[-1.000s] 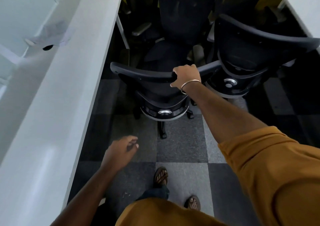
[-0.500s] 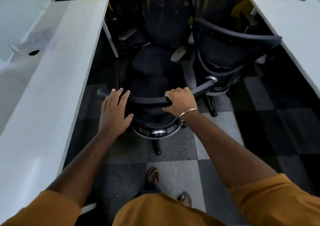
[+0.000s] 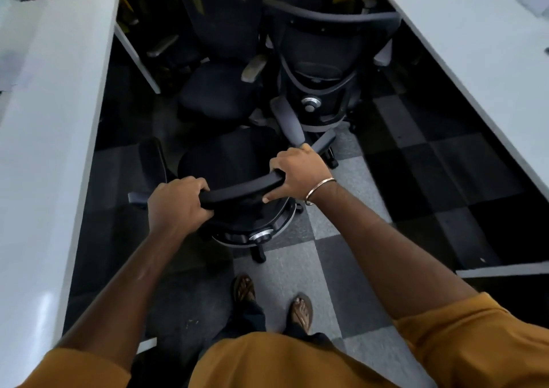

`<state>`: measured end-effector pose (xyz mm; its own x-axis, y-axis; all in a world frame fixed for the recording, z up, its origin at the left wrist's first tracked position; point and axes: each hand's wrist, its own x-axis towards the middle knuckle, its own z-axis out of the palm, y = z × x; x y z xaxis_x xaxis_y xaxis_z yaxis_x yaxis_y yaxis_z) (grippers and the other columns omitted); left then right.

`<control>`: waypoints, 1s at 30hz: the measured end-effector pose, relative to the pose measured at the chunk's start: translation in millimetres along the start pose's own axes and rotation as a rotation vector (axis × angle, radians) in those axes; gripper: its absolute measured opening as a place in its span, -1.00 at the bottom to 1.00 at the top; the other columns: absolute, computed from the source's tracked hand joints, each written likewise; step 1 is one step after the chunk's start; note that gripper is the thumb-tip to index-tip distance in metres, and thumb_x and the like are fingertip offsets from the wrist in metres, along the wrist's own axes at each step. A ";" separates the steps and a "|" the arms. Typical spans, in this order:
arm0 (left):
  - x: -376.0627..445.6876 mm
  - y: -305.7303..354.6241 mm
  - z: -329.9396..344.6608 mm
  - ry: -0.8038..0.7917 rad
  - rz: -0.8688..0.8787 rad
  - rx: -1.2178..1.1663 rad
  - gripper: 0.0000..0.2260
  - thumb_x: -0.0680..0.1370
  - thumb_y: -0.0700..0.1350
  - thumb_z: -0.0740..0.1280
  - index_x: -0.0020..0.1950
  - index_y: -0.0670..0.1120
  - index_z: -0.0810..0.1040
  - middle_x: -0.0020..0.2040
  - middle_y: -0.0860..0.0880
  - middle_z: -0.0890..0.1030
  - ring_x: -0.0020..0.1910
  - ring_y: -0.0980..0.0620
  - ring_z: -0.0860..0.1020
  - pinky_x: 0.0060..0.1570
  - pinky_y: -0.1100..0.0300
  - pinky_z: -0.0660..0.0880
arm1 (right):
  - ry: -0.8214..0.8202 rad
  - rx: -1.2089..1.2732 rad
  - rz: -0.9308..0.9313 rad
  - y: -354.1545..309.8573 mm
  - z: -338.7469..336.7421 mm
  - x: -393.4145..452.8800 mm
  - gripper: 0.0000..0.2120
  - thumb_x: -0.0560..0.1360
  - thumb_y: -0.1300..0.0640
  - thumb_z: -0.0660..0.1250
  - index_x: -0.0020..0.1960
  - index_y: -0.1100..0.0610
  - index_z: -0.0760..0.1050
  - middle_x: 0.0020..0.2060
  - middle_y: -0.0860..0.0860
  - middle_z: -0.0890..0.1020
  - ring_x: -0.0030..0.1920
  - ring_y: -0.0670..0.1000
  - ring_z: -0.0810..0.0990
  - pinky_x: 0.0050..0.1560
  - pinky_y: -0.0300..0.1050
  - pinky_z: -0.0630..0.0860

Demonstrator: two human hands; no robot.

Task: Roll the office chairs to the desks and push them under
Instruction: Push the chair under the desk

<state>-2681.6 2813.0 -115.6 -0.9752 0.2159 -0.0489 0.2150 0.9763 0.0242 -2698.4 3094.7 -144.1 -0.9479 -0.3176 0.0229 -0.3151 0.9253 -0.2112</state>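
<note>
Between two white desks, on checkered grey carpet tiles: nearest office chair [image 3: 231,162], black, padded seat, curved top rail [image 3: 242,188] of backrest. Left hand [image 3: 178,202] and right hand [image 3: 300,172] both wrapped around that rail, grip closed on it at either end. Chair clear of left desk [image 3: 44,150] and right desk [image 3: 475,60], not yet under either. Behind it, crowded together, further chairs: mesh-backed chair [image 3: 323,60] with chrome knob; fabric-seated chair [image 3: 219,90]. None tucked under; judged early stage.

Both hands [image 3: 178,202] [image 3: 300,170] curled, arms outstretched
</note>
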 end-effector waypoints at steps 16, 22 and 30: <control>-60.5 20.0 12.1 -0.002 0.384 0.046 -0.75 0.38 0.21 0.46 -0.03 0.14 0.59 -0.18 0.18 0.54 -0.15 0.11 0.55 -0.20 0.16 0.30 | 0.084 0.005 0.147 -21.3 11.5 -132.6 -0.32 0.23 -0.65 0.30 -0.05 -0.07 0.56 -0.23 -0.16 0.53 -0.18 -0.03 0.53 -0.01 0.00 0.35; -80.7 22.3 22.4 0.048 0.550 0.062 -0.72 0.27 0.18 0.53 -0.17 0.13 0.54 -0.30 0.17 0.51 -0.29 0.10 0.53 -0.25 0.18 0.27 | 0.200 0.011 0.202 -41.9 16.6 -185.5 -0.39 0.28 -0.59 0.38 -0.04 -0.07 0.59 -0.22 -0.17 0.55 -0.18 -0.04 0.54 -0.03 0.05 0.40; -103.3 30.3 31.3 0.061 0.753 0.038 -0.69 0.23 0.16 0.57 -0.19 0.09 0.56 -0.32 0.14 0.52 -0.31 0.07 0.53 -0.29 0.17 0.34 | 0.193 0.020 0.331 -67.3 25.1 -248.8 -0.34 0.34 -0.64 0.28 0.04 -0.09 0.59 -0.08 -0.15 0.61 -0.04 -0.02 0.58 0.02 0.09 0.41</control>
<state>-2572.7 2820.7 -141.1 -0.5651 0.8247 0.0222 0.8248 0.5654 -0.0056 -2440.2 3106.3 -160.2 -0.9900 0.0445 0.1337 0.0087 0.9664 -0.2569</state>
